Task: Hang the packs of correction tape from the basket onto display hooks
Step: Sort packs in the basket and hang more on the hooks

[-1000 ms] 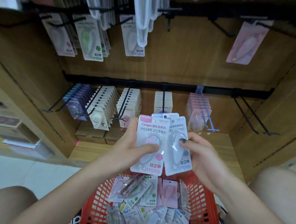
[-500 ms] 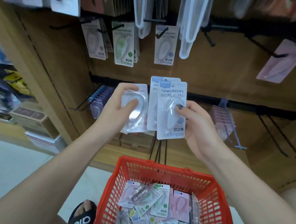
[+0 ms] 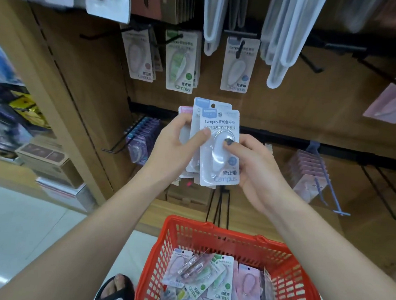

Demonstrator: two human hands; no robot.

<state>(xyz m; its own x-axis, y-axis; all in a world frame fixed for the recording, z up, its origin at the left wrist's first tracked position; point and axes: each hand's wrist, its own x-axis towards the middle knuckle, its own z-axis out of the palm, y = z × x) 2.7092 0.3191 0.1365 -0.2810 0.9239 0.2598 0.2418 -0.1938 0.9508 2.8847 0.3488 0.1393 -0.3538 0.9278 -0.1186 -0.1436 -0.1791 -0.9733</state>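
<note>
Plastic-fronted card packs [image 3: 218, 149] at frame centre, fanned above red basket [image 3: 221, 235] – left hand [image 3: 176, 146] pinches stack, right hand [image 3: 250, 163] grips front pack. Judged light, stiff, slippery blister; hold card edges, hang-hole clear for hook [image 3: 241, 47].

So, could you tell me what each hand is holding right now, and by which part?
Both hands share a fanned stack of correction tape packs: the left hand grips its left edge, and the right hand grips the right edge, thumb on the front pack's blister.
</note>
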